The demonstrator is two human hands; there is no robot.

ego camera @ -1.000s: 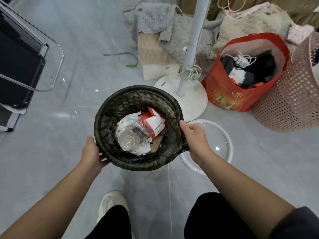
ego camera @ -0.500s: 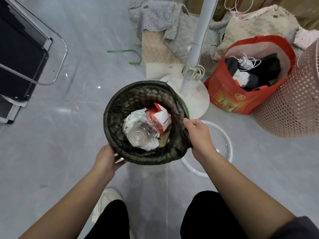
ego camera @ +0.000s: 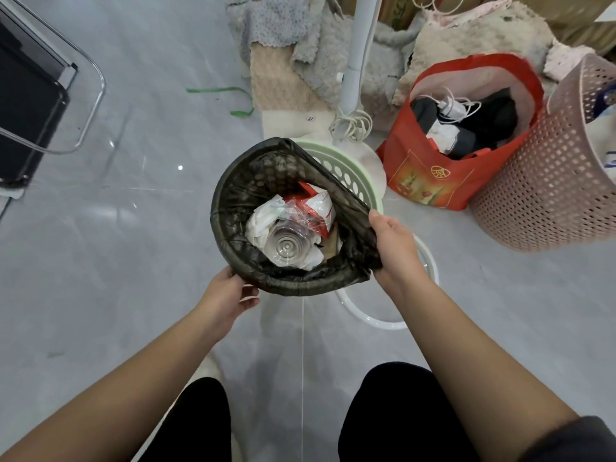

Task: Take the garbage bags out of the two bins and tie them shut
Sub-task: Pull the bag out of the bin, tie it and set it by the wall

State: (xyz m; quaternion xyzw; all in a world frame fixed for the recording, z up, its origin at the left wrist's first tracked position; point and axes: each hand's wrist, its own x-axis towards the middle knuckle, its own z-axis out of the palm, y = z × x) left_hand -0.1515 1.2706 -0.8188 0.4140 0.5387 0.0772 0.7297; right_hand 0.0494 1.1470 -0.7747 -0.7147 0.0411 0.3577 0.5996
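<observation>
A black garbage bag (ego camera: pixel 233 208) lines a pale green perforated bin (ego camera: pixel 346 171) on the floor in front of me. Inside lie white paper, a clear plastic bottle and a red-and-white carton. The bag's right edge is off the rim, so the bin's green far-right rim shows. My right hand (ego camera: pixel 395 243) pinches that loose right edge of the bag. At the near-left rim my left hand (ego camera: pixel 230 293) has its fingers curled under the rolled edge of the bag.
A white fan stand (ego camera: pixel 358 61) rises just behind the bin, with a white ring (ego camera: pixel 430 271) on the floor to the right. A red tote bag (ego camera: pixel 430 181) and a pink perforated basket (ego camera: pixel 546 181) stand at right. A black chair with chrome frame (ego camera: pixel 33 105) is at left.
My right hand has pulled the bag's right edge inward off the rim, uncovering the green bin rim. My left hand has shifted right along the near edge.
</observation>
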